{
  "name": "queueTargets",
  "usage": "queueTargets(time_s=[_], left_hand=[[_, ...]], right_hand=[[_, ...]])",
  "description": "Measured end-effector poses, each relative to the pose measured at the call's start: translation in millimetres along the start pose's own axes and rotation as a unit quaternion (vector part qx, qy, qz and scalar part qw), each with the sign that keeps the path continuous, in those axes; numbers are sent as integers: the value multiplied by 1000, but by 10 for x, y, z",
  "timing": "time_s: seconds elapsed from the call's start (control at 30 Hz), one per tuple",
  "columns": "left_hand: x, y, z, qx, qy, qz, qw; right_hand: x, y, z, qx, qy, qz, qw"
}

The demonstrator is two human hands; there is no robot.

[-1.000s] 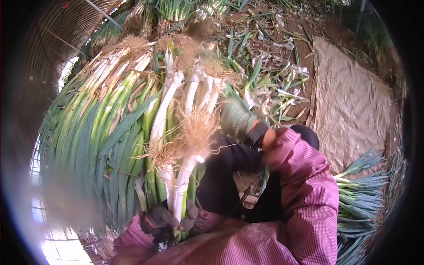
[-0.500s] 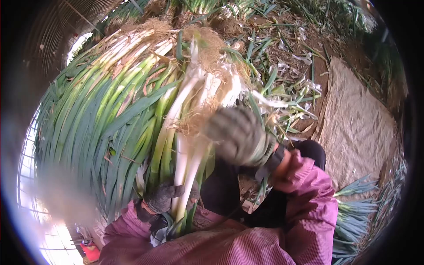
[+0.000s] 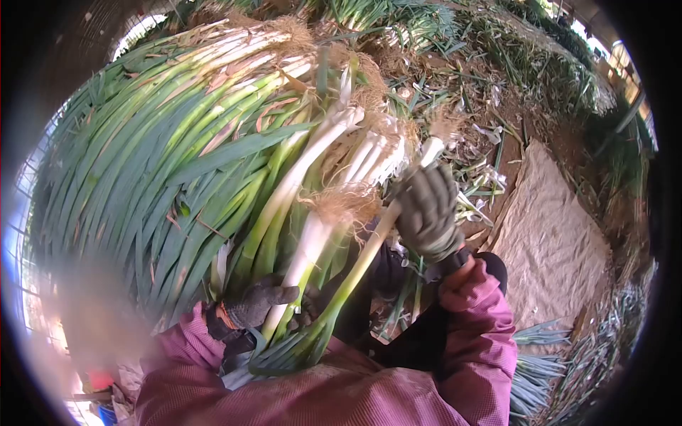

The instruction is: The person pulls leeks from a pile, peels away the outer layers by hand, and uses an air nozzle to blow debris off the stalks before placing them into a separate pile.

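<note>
My right hand point(image 3: 428, 209), in a grey-green striped glove, is wrapped round the pale shaft of one green onion point(image 3: 366, 259), whose roots stick out above the fist. Its green leaves run down toward my lap. My left hand point(image 3: 257, 304), in a dark knit glove, grips other green onions point(image 3: 308, 248) low on their stalks, with their hairy roots pointing up and away. Part of the left fingers is hidden behind the stalks. Just beyond lie more white-stemmed green onions point(image 3: 366, 157) with tangled roots.
A large heap of green onions point(image 3: 142, 156) fills the left side, leaves toward me. Peeled scraps point(image 3: 483, 192) litter the soil beyond my right hand. A beige sheet point(image 3: 550, 241) lies at right, with a leafy bundle point(image 3: 533, 369) below it. More bundles point(image 3: 398, 21) lie at the back.
My right hand has closed round one green onion and drawn it to the right, apart from those in my left hand. The left hand keeps its grip. The view has shifted slightly.
</note>
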State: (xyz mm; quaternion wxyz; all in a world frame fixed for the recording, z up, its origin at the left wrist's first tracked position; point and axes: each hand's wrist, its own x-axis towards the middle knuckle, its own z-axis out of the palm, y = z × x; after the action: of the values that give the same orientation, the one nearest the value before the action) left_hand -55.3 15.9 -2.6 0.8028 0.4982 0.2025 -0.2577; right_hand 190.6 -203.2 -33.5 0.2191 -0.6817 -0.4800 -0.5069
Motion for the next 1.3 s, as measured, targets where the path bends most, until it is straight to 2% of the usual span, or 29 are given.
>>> queueTargets(time_s=[0.03, 0.1, 0.13, 0.17, 0.2, 0.3, 0.4, 0.53, 0.6, 0.7, 0.73, 0.8, 0.83, 0.87, 0.97, 1.0, 1.03, 1.07, 1.1, 1.13, 1.17, 1.2, 1.23, 1.27, 1.3], left_hand=[[-4, -38, -50, 9, -1, -11, 1000], [1, -93, -165, 28, -8, -27, 999], [6, -97, -92, 167, 56, 98, 980], [-25, -85, -70, 245, 94, 152, 953], [-44, -32, -57, 276, 96, 166, 942], [-157, 142, -30, 229, -9, 143, 963], [-152, 254, 17, 195, -74, 129, 969], [-61, 304, 61, 165, -104, 121, 973], [-64, 301, 119, 149, -130, 143, 970], [-61, 342, 263, 60, -215, 256, 940], [-30, 305, 245, -16, -204, 175, 963], [-136, 417, 364, 163, -197, 197, 946], [-163, 428, 401, 188, -202, 202, 940], [-191, 440, 438, 212, -208, 206, 932], [151, 55, 275, 95, -241, 200, 945], [380, -134, 140, 60, -241, 201, 948], [609, -324, 4, 27, -241, 202, 949], [487, -120, 13, -5, -238, 173, 956], [414, 30, -5, -36, -233, 144, 961], [397, 90, -47, -7, -180, 145, 973], [378, 140, -95, 21, -127, 146, 981], [360, 176, -141, 49, -74, 146, 985], [347, 196, -181, 76, -23, 146, 986], [347, 185, -237, 79, -35, 155, 984], [404, 141, -319, 72, -40, 168, 982]], right_hand=[[57, -97, -18, -30, -15, -76, 997], [160, -359, -127, -19, -17, -89, 996], [190, -520, -194, -13, -18, -97, 995], [207, -673, -261, -6, -18, -104, 994], [221, -786, -326, 2, -19, -110, 994], [330, -826, -455, -7, 1, -152, 988], [471, -833, -555, -28, 34, -205, 978], [562, -859, -859, 37, -56, -217, 974], [608, -947, -973, 40, -105, -195, 974], [688, -1070, -1015, 17, -96, -225, 969], [719, -1109, -1048, 35, -111, -225, 967], [918, -1138, -1111, 19, -170, -210, 963], [1063, -1145, -1149, 12, -198, -201, 959], [1259, -1117, -1226, 14, -261, -236, 936], [1199, -938, -1282, -54, -322, -359, 874], [1268, -863, -1334, -26, -314, -395, 863], [1334, -847, -1489, -12, -392, -317, 864], [1364, -796, -1637, 2, -463, -236, 854], [1251, -546, -1751, 11, -440, -204, 875], [1122, -158, -1970, 7, -382, -176, 907], [1008, 101, -2261, -110, -421, -80, 897], [769, 477, -2535, -148, -319, -67, 934], [396, 822, -3011, -260, -315, 16, 913], [17, 1120, -3527, -291, -278, 2, 915], [-441, 1234, -4091, -287, -273, 196, 897]])
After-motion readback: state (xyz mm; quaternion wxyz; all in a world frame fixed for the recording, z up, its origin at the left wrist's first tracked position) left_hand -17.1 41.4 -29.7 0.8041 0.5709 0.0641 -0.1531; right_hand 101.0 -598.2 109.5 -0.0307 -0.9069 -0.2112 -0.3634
